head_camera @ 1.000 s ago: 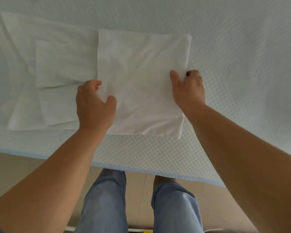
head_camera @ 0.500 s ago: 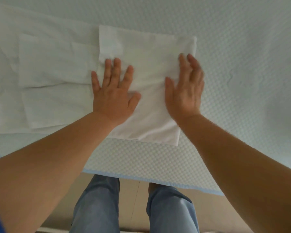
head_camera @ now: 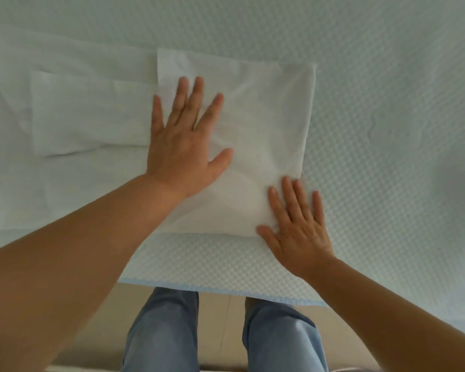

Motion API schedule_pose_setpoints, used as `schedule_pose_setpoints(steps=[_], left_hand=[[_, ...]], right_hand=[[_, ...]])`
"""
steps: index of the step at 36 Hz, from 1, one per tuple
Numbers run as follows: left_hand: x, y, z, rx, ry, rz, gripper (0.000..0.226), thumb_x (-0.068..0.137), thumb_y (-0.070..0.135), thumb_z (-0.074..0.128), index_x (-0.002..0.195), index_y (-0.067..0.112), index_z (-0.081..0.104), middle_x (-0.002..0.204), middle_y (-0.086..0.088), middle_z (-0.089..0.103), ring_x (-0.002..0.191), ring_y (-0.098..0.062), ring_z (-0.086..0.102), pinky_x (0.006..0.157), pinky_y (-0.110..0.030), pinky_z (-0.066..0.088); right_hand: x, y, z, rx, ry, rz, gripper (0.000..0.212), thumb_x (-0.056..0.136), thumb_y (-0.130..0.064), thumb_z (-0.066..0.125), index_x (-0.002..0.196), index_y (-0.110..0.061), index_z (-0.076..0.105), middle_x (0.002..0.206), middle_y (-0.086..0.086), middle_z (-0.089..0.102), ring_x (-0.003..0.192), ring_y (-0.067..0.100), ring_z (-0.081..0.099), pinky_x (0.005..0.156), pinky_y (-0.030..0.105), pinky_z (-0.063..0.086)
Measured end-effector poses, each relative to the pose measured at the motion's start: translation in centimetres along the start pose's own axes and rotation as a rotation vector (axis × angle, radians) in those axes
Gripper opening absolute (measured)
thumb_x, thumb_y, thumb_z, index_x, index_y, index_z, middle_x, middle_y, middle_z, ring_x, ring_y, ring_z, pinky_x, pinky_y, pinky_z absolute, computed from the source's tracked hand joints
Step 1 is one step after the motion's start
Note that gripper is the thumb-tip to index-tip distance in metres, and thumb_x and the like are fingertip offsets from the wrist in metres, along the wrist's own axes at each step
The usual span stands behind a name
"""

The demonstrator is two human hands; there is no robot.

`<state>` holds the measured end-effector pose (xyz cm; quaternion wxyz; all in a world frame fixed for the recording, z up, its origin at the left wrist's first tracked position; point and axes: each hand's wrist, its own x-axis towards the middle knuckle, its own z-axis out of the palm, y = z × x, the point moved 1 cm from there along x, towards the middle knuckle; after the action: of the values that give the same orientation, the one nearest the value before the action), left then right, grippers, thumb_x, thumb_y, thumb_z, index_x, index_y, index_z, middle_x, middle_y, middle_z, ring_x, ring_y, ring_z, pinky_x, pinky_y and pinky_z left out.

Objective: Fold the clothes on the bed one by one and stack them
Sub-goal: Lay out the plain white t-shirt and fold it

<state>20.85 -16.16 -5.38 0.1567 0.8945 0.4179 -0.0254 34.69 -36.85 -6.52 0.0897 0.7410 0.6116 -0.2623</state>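
My left hand [head_camera: 183, 146] lies flat with fingers spread on the folded white cloth [head_camera: 258, 124] near the bed [head_camera: 373, 130] edge. My right hand [head_camera: 295, 229] presses its near right corner, fingers straight. More white clothes [head_camera: 73, 116] lie touching its left side, and my jeans [head_camera: 159, 331] show below.

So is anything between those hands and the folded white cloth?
No. The left hand lies flat on the folded white cloth, and the right hand presses its near right corner; nothing visible lies between.

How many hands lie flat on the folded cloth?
2. The left hand lies near the middle of the folded cloth; the right hand lies on its near right corner, partly on the bed.
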Motion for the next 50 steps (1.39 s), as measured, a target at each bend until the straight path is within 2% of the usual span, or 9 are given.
schedule_pose_setpoints(steps=[3, 11, 18, 23, 31, 37, 42, 46, 50], left_hand=[[2.2, -0.9, 0.7, 0.054, -0.084, -0.016, 0.076, 0.085, 0.057, 0.043, 0.149, 0.023, 0.02, 0.157, -0.014, 0.007, 0.145, -0.028, 0.002, 0.112, -0.053, -0.003], [3.6, -2.8, 2.4, 0.208, -0.193, -0.091, 0.095, 0.073, 0.08, 0.017, 0.149, 0.027, -0.002, 0.158, -0.01, -0.01, 0.144, -0.026, -0.014, 0.109, -0.056, -0.009], [2.2, -3.9, 2.0, 0.201, -0.178, -0.112, 0.096, 0.076, 0.076, 0.024, 0.15, 0.021, 0.0, 0.158, -0.007, -0.009, 0.144, -0.019, -0.011, 0.112, -0.053, -0.006], [2.6, -3.7, 1.3, 0.169, -0.262, -0.15, 0.095, 0.078, 0.074, 0.027, 0.15, 0.02, -0.004, 0.157, -0.005, -0.015, 0.144, -0.018, -0.015, 0.112, -0.052, -0.008], [-4.5, -1.8, -1.2, 0.048, -0.079, -0.01, 0.079, 0.08, 0.051, 0.036, 0.147, 0.011, 0.025, 0.155, -0.017, 0.014, 0.144, -0.03, 0.011, 0.112, -0.053, 0.004], [-7.9, -4.0, 1.4, 0.15, -0.34, 0.0, 0.095, 0.075, 0.071, 0.036, 0.15, 0.019, 0.011, 0.157, -0.006, -0.007, 0.145, -0.021, -0.009, 0.11, -0.05, -0.013], [-7.4, -5.3, 2.1, 0.243, -0.409, 0.077, 0.123, 0.054, 0.091, 0.025, 0.146, 0.021, -0.019, 0.135, 0.0, -0.053, 0.132, -0.015, -0.04, 0.105, -0.049, -0.026], [-7.5, -5.6, 1.7, 0.203, -0.433, 0.106, 0.13, 0.053, 0.09, 0.04, 0.141, 0.021, -0.028, 0.129, -0.001, -0.058, 0.129, -0.016, -0.043, 0.106, -0.051, -0.023], [-7.8, -5.4, 0.6, 0.175, -0.457, 0.11, 0.129, 0.058, 0.083, 0.051, 0.144, 0.023, -0.024, 0.137, -0.003, -0.051, 0.133, -0.019, -0.038, 0.108, -0.052, -0.019]], right_hand=[[0.1, 0.3, 0.1, 0.009, -0.042, 0.007, 0.07, 0.093, -0.06, 0.016, 0.148, -0.022, -0.002, 0.154, 0.002, -0.015, 0.143, 0.019, -0.015, 0.114, 0.046, -0.01], [8.9, -1.1, -5.8, 0.15, 0.298, 0.013, 0.078, 0.09, -0.057, 0.03, 0.148, -0.007, 0.018, 0.156, 0.016, 0.011, 0.144, 0.027, 0.003, 0.113, 0.04, -0.006], [16.3, 3.4, -7.6, -0.002, 0.151, 0.123, 0.079, 0.092, -0.063, 0.023, 0.15, -0.017, -0.004, 0.159, 0.005, -0.008, 0.145, 0.017, -0.011, 0.115, 0.043, -0.01], [15.1, 3.8, -8.4, 0.121, 0.185, 0.269, 0.085, 0.091, -0.062, 0.029, 0.15, -0.01, -0.006, 0.158, 0.008, -0.009, 0.145, 0.019, -0.011, 0.116, 0.041, -0.008], [5.9, -0.2, -6.2, 0.576, 0.209, 0.597, 0.062, 0.084, -0.041, 0.061, 0.132, -0.008, 0.04, 0.131, 0.012, 0.041, 0.125, 0.028, 0.034, 0.106, 0.034, 0.021], [5.1, -0.9, -5.4, 0.734, 0.029, 0.762, 0.047, 0.083, -0.042, 0.064, 0.117, -0.014, 0.05, 0.106, 0.001, 0.056, 0.102, 0.025, 0.055, 0.082, 0.035, 0.043], [5.8, 0.2, -6.2, 0.851, -0.072, 0.737, 0.03, 0.079, -0.035, 0.071, 0.101, -0.019, 0.061, 0.091, -0.006, 0.064, 0.093, 0.021, 0.062, 0.083, 0.038, 0.051], [4.9, 0.2, -7.7, 1.112, -0.14, 0.706, 0.035, 0.079, -0.023, 0.072, 0.112, -0.016, 0.063, 0.106, -0.001, 0.068, 0.1, 0.022, 0.063, 0.093, 0.045, 0.05], [4.4, -1.8, -10.2, 1.088, -0.069, 0.594, 0.04, 0.08, -0.018, 0.068, 0.118, -0.019, 0.058, 0.109, -0.001, 0.067, 0.1, 0.023, 0.064, 0.091, 0.049, 0.05]])
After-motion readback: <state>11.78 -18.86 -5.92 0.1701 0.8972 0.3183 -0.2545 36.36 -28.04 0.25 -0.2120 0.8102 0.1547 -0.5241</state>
